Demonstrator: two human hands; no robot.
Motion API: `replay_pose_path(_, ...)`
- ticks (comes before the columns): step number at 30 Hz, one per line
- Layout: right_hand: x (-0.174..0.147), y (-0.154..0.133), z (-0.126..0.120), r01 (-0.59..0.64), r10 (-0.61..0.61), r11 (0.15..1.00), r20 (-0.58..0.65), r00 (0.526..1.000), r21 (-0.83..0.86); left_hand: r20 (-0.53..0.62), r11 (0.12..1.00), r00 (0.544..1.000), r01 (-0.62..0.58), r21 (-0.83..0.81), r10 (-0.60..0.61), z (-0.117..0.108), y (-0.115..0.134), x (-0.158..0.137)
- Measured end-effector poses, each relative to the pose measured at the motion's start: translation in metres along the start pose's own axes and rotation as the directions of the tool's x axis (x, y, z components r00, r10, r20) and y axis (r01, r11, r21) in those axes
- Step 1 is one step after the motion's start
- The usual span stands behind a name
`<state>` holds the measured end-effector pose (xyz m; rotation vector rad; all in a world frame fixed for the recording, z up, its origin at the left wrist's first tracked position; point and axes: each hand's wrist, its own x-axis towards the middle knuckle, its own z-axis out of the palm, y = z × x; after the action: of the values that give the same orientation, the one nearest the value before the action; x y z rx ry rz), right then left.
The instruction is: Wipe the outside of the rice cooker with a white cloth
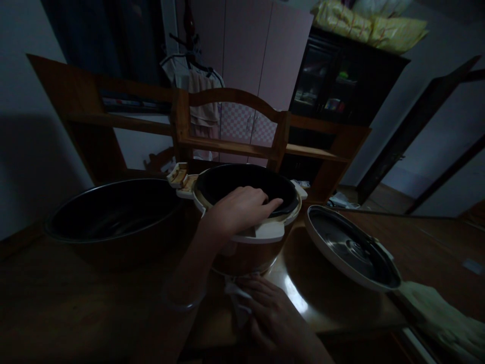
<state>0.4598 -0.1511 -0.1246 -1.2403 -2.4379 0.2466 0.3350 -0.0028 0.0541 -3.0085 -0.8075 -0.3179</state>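
Note:
A rice cooker (246, 258) with its lid off stands on the wooden desk, its dark inner pot (242, 174) inside. My left hand (242, 210) lies over the cooker's near rim, fingers curled down toward the pot and thumb pointing right. Low at the front, my right hand (269, 308) presses a crumpled white cloth or tissue (238, 298) against the cooker's base; its fingers are closed on the cloth. The detached round lid (352, 247) rests to the right with its inner side up.
At the left sits a large dark basin (113, 237). Behind the cooker rises a wooden shelf frame (227, 146). A pale cloth (439, 308) lies beyond the desk's right edge. Farther back are pink cupboards (246, 55) and a black cabinet (329, 86).

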Motion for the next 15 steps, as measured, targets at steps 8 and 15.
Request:
replay_pose_path(8, -0.004, -0.004, 0.001, -0.030, 0.031, 0.999, 0.019, 0.999, -0.033, 0.015, 0.999, 1.000, -0.010, 0.035, 0.009, -0.001, 0.001, 0.001)
replay_pose_path(15, -0.024, 0.017, 0.001, -0.022, 0.001, 0.993, -0.172, 0.985, -0.118, 0.035, 0.988, 0.997, -0.067, 0.136, 0.063, -0.003, 0.001, -0.001)
